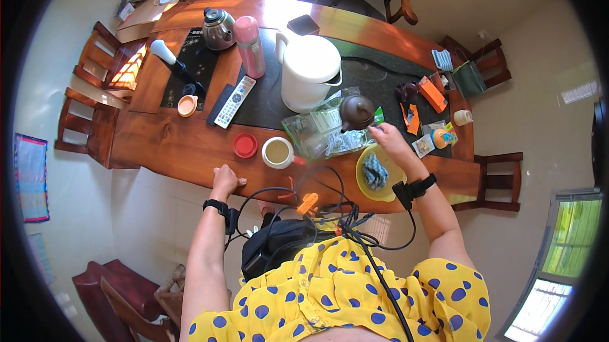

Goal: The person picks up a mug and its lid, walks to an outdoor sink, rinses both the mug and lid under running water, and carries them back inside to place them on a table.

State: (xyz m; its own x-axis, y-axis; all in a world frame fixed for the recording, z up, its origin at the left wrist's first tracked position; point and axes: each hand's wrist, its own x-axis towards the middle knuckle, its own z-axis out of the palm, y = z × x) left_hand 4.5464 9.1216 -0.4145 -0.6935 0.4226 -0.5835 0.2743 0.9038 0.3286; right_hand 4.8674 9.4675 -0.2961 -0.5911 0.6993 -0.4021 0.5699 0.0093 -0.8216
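My right hand (391, 144) is closed at the side of a dark brown teapot (356, 112), its fingers around the short handle. Beneath and left of the teapot lie clear plastic bags (312, 134) with green edges. Below that hand sits a yellow bowl (363, 183) with a crumpled blue-and-white cloth (375, 172) inside. My left hand (226, 181) rests at the table's front edge, fingers curled and thumb out, with nothing visible in it. Between the hands stands a white mug (278, 153) with a red handle; a red lid (245, 145) lies beside it.
On the wooden table (165, 136) stand a large white jug (307, 76), a pink thermos (249, 47) and a steel kettle (219, 29). A remote control (235, 101) lies at left. Orange packets (432, 95) and small items are at right. Black cables (346, 218) hang before me.
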